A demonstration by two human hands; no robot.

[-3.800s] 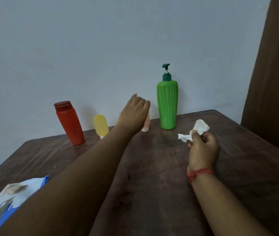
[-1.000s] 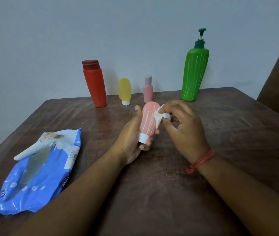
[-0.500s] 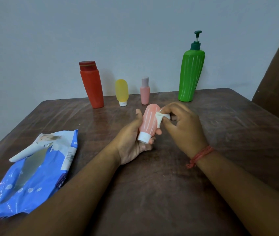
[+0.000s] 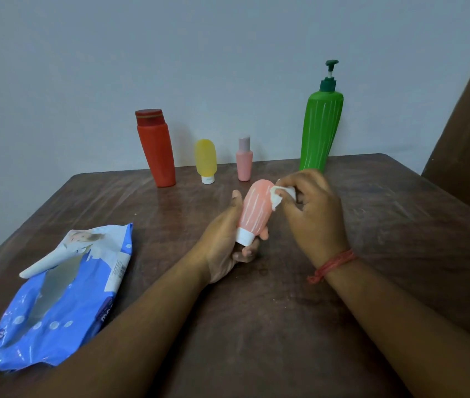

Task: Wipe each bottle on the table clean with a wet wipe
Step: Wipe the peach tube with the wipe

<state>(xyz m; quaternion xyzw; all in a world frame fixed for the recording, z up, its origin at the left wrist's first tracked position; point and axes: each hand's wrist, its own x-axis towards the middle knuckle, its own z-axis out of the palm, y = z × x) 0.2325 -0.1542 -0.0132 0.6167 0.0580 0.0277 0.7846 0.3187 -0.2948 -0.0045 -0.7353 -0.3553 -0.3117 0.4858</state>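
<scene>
the fingers (image 4: 249, 249) of the left hand (image 4: 222, 242) curl round the lower end of the salmon squeeze bottle (image 4: 255, 211), thumb up along its left side, holding it off the wooden table (image 4: 256, 326) cap-down. the right hand (image 4: 311, 214) pinches a crumpled wet wipe (image 4: 278, 198) against the bottle's upper right shoulder. the bottle's long axis runs from the white cap near the left palm up and slightly right to the rounded top, so the wipe sits at the far end, with the unwiped length lying down and left of the right fingertips, toward the left hand. my guess is the next stroke must follow that axis downward, or the left hand must turn the bottle. the red bottle (image 4: 156, 150), yellow tube (image 4: 205, 159), small pink bottle (image 4: 244, 162) and green pump bottle (image 4: 320, 130) stand upright along the back edge; the blue wipes pack (image 4: 55, 297) lies to the left.
</scene>
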